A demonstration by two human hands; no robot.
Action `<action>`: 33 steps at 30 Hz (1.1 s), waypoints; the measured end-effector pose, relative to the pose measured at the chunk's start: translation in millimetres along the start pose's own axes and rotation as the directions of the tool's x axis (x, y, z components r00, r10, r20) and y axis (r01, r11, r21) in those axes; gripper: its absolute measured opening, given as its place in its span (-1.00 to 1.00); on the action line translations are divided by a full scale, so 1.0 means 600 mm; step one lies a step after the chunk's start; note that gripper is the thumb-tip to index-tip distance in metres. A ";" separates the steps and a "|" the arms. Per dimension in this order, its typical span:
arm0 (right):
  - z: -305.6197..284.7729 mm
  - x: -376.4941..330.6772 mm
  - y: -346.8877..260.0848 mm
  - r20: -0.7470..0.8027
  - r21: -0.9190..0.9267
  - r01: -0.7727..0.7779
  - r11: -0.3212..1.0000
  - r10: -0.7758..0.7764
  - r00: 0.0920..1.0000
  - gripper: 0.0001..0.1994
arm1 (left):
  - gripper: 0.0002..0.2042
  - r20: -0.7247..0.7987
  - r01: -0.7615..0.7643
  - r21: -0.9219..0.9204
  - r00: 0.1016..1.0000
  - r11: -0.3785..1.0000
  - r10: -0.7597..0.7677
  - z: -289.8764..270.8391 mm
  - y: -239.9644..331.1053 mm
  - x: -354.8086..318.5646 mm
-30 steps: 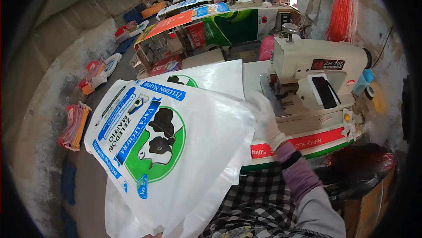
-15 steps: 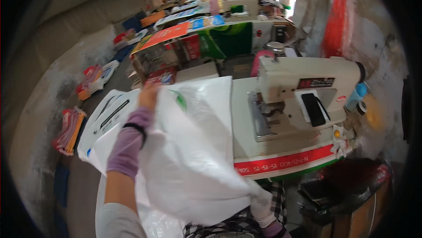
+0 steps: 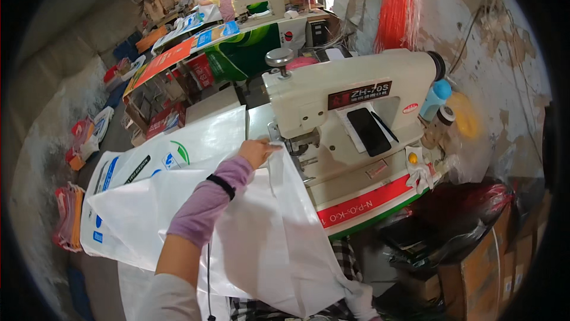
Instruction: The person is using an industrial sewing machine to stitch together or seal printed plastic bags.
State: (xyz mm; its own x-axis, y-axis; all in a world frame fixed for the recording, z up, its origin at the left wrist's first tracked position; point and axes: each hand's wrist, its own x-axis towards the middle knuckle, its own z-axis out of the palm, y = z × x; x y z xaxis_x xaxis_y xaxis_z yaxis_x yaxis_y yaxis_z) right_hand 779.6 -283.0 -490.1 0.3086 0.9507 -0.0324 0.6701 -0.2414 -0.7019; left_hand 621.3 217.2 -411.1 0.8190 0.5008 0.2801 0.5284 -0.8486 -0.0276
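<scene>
A large white woven sack (image 3: pixel 255 244) with blue and green print lies over the bed of a sewing machine (image 3: pixel 356 89) and hangs toward my lap. My left hand (image 3: pixel 258 152), bare below a purple sleeve with a black band, pinches the sack's edge right beside the needle area (image 3: pixel 300 149). Down at the lower right, my right hand (image 3: pixel 359 300) wears a white glove and grips the sack's near edge, which stretches between both hands. Under my left arm lies more of the printed sack layer (image 3: pixel 151 164).
On the machine lie a black phone (image 3: pixel 368 132) and a pen (image 3: pixel 385 126). A blue bottle (image 3: pixel 436 98) and thread spool (image 3: pixel 445 115) stand behind it. Dark plastic bags (image 3: pixel 439 226) and cardboard boxes (image 3: pixel 475 273) sit at right. Bundled sacks (image 3: pixel 68 217) line the left; a person (image 3: pixel 224 3) is farther back.
My left hand has moved right and nearer, from the sack's far side to beside the needle, drawing the edge along. My right hand stays low at the near edge. The view has shifted rightward.
</scene>
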 end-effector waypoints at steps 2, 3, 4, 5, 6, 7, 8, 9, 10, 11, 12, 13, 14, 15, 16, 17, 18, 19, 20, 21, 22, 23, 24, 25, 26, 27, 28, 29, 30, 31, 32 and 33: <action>-0.026 -0.018 -0.043 -0.032 0.166 0.022 0.986 -0.017 0.999 -0.72 | -0.74 0.021 -0.126 -0.062 0.992 0.990 0.127 -0.018 -0.025 -0.009; -0.020 -0.011 -0.044 -0.034 0.176 0.014 0.984 -0.009 0.999 -0.72 | -0.74 0.019 -0.239 -0.139 0.970 0.961 0.244 -0.021 -0.029 -0.007; -0.014 -0.003 -0.038 -0.021 0.137 0.052 0.989 -0.050 0.999 -0.74 | -0.74 0.025 -0.243 -0.136 0.968 0.960 0.249 -0.027 -0.024 0.000; -0.017 0.011 -0.046 -0.007 0.097 0.087 0.991 -0.087 0.996 -0.76 | -0.78 -0.071 -0.223 -0.019 0.973 0.975 0.221 -0.031 -0.018 0.008; -0.012 0.033 -0.063 -0.012 0.275 0.010 0.961 -0.007 1.000 -0.78 | -0.82 -0.170 -0.187 0.098 0.964 0.977 0.202 -0.035 -0.012 0.012; -0.009 0.045 -0.065 0.018 0.431 -0.011 0.902 0.004 1.000 -0.76 | -0.84 -0.204 -0.147 -0.019 0.969 0.989 0.140 -0.043 0.030 0.017; -0.004 0.053 -0.058 0.027 0.412 0.019 0.911 -0.033 0.999 -0.74 | -0.83 -0.234 -0.111 -0.135 0.969 0.985 0.077 -0.057 0.074 0.021; 0.000 0.061 -0.051 0.040 0.396 0.051 0.917 -0.072 0.997 -0.72 | -0.78 -0.092 -0.210 -0.523 0.977 0.826 0.190 -0.053 0.107 -0.013; 0.016 0.077 -0.047 0.040 0.395 0.049 0.917 -0.071 0.997 -0.72 | -0.76 0.213 -0.279 -0.658 0.822 0.699 0.529 -0.043 0.120 -0.048; 0.034 0.095 -0.037 -0.040 0.457 0.067 0.887 -0.055 0.998 -0.70 | -0.75 0.338 -0.682 -0.404 0.508 0.610 0.792 -0.089 0.175 -0.077; 0.045 0.112 -0.047 -0.112 0.524 0.112 0.844 -0.063 0.992 -0.65 | -0.67 0.310 -0.580 -0.498 0.574 0.644 0.758 -0.098 0.170 -0.134; 0.031 0.145 -0.078 -0.098 0.495 0.150 0.856 -0.116 0.988 -0.63 | -0.67 0.320 -0.569 -0.493 0.585 0.658 0.745 -0.111 0.144 -0.146; 0.009 0.193 -0.116 -0.087 0.459 0.183 0.869 -0.161 0.983 -0.60 | -0.62 0.542 -0.486 -0.344 0.596 0.803 0.593 -0.125 0.111 -0.143; 0.009 0.238 -0.132 -0.174 0.286 0.337 0.897 -0.297 0.939 -0.53 | -0.57 0.718 -0.405 -0.158 0.579 0.901 0.386 -0.142 0.069 -0.141; 0.009 0.276 -0.154 -0.075 0.007 0.319 0.948 -0.318 0.945 -0.53 | -0.56 0.546 -0.205 -0.195 0.790 0.959 0.280 -0.178 -0.001 -0.149; -0.016 0.315 -0.203 0.134 0.105 0.141 0.984 -0.154 0.979 -0.50 | -0.51 0.545 -0.086 -0.010 0.835 0.996 0.077 -0.235 -0.050 -0.152; 0.002 0.349 -0.214 0.103 0.008 0.122 0.993 -0.122 0.987 -0.51 | -0.48 0.505 0.011 0.194 0.856 0.981 -0.109 -0.291 -0.095 -0.165; 0.029 0.379 -0.194 -0.009 0.198 0.135 0.971 -0.136 0.991 -0.57 | -0.47 0.515 0.053 0.294 0.832 0.954 -0.205 -0.334 -0.131 -0.172; 0.063 0.414 -0.174 -0.174 0.169 0.373 0.912 -0.345 0.922 -0.61 | -0.50 0.476 -0.001 0.269 0.869 0.963 -0.132 -0.388 -0.160 -0.202; 0.080 0.438 -0.153 -0.319 0.102 0.586 0.804 -0.531 0.785 -0.63 | -0.52 0.428 -0.046 0.239 0.902 0.970 -0.062 -0.427 -0.175 -0.238; 0.084 0.428 -0.163 -0.329 0.403 0.444 0.801 -0.326 0.886 -0.64 | -0.56 0.556 0.236 0.173 0.778 0.956 -0.293 -0.472 -0.139 -0.260; 0.087 0.411 -0.181 -0.229 0.669 0.245 0.702 -0.119 0.966 -0.64 | -0.60 0.666 0.527 0.149 0.572 0.837 -0.479 -0.509 -0.080 -0.267; 0.070 0.405 -0.179 -0.187 0.742 0.176 0.647 -0.053 0.981 -0.64 | -0.69 0.718 0.393 0.039 0.629 0.919 -0.300 -0.544 -0.021 -0.275; 0.061 0.404 -0.178 -0.151 0.792 0.102 0.602 0.031 0.988 -0.64 | -0.68 0.647 0.384 -0.450 0.762 0.806 -0.002 -0.552 0.046 -0.292; 0.085 0.403 -0.214 -0.112 0.806 0.104 0.582 -0.022 0.994 -0.64 | -0.66 0.410 0.253 -0.821 0.885 0.511 0.220 -0.548 0.128 -0.319; 0.135 0.356 -0.278 -0.045 0.828 0.089 0.553 -0.093 0.995 -0.65 | -0.67 0.282 0.089 -0.845 0.912 0.528 0.298 -0.512 0.210 -0.356; 0.186 0.252 -0.317 0.015 0.856 0.074 0.511 -0.167 0.986 -0.65 | -0.67 0.302 0.119 -0.819 0.921 0.562 0.245 -0.454 0.310 -0.398; 0.193 0.233 -0.351 0.061 0.877 0.059 0.477 -0.232 0.971 -0.65 | -0.71 0.282 0.084 -0.873 0.890 0.480 0.357 -0.409 0.387 -0.423; 0.202 0.215 -0.374 0.114 0.893 0.034 0.448 -0.299 0.947 -0.65 | -0.75 0.250 0.062 -0.920 0.854 0.387 0.457 -0.375 0.417 -0.413; 0.204 0.215 -0.380 0.146 0.901 0.020 0.434 -0.344 0.928 -0.65 | -0.78 0.421 0.249 -0.863 0.835 0.440 0.354 -0.359 0.439 -0.394; 0.203 0.214 -0.389 0.167 0.909 0.005 0.416 -0.376 0.911 -0.65 | -0.73 0.093 -0.020 -0.898 0.967 0.439 0.236 -0.338 0.451 -0.397; 0.197 0.216 -0.391 0.179 0.916 -0.005 0.402 -0.397 0.900 -0.66 | -0.73 0.090 -0.033 -0.897 0.963 0.441 0.254 -0.318 0.446 -0.411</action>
State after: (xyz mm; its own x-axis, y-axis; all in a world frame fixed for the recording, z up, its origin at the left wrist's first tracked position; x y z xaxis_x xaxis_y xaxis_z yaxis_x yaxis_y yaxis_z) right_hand 582.7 -80.0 -413.9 -0.1095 0.9865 0.1218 -0.3505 0.0764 -0.9334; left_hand 517.9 -166.2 -304.6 0.9431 0.2819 0.1764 0.0054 -0.5434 0.8395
